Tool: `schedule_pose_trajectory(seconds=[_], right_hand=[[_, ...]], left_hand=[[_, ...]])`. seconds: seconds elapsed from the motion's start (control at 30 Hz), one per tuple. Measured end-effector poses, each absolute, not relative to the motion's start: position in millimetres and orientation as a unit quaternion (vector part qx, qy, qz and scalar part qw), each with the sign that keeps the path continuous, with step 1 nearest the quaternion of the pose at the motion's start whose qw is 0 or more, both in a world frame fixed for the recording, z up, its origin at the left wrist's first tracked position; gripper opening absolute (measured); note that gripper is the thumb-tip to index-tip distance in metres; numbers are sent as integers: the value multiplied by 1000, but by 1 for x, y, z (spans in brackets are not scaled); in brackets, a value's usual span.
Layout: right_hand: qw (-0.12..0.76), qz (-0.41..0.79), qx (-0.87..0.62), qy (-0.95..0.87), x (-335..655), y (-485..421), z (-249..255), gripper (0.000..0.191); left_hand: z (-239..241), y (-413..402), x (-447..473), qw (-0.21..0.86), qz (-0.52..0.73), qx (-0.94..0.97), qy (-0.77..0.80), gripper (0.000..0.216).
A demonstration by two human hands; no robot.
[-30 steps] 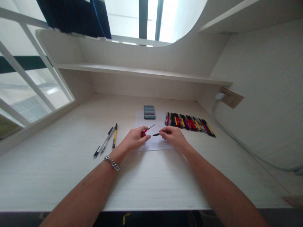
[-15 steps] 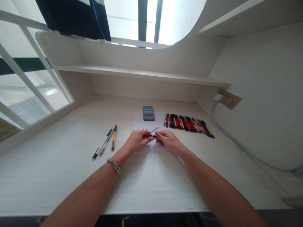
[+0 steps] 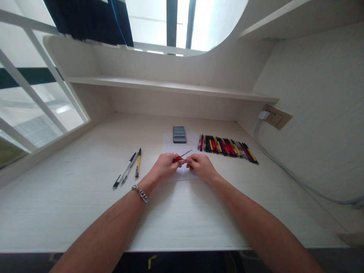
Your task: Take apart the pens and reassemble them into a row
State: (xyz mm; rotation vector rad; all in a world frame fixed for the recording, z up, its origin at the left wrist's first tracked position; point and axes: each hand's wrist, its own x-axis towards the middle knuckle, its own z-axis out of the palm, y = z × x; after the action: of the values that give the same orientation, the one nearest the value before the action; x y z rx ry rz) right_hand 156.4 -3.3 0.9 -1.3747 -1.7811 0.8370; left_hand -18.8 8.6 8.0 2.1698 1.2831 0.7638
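My left hand (image 3: 167, 165) is closed around a red pen (image 3: 177, 159) over the sheet of paper. From the same hand a thin dark stick, like a pen refill (image 3: 187, 153), points up to the right. My right hand (image 3: 200, 166) is pinched close to the red pen's right end, its fingertips almost meeting the left ones. What lies between the right fingers is too small and covered to make out. Under both hands is a white paper (image 3: 184, 175).
Behind the hands lies a grey-blue flat case (image 3: 179, 135). A row of many-coloured pens (image 3: 227, 147) is at the right. On the left are a yellow pen (image 3: 138, 163), a clear pen (image 3: 129, 168) and a black cap (image 3: 116, 181). A cable (image 3: 284, 168) runs along the right wall.
The black piece that showed between my hands is no longer visible there; a red end now points toward my right fingers. My hands stay close together, and the view has shifted slightly.
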Motion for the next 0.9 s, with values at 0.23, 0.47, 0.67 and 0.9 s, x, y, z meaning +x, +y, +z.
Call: schedule_pose_trajectory(seconds=[0.23,0.47,0.67,0.9], right_hand=[[397,281,-511,-709,158,-4,-1,16],[393,336,-490,-702,164,-4,-4,19],[330,453,-507,-654,167,0,-5,45],[350,507,-490,-616,162,1,-3,40]], left_hand=[[8,11,-21,273,277,788,476,30],[4,8,-23,264,297,793,462,25],[6,4,-20,277,327,777,460,27],[9,4,-15,256,308,798,450,26]])
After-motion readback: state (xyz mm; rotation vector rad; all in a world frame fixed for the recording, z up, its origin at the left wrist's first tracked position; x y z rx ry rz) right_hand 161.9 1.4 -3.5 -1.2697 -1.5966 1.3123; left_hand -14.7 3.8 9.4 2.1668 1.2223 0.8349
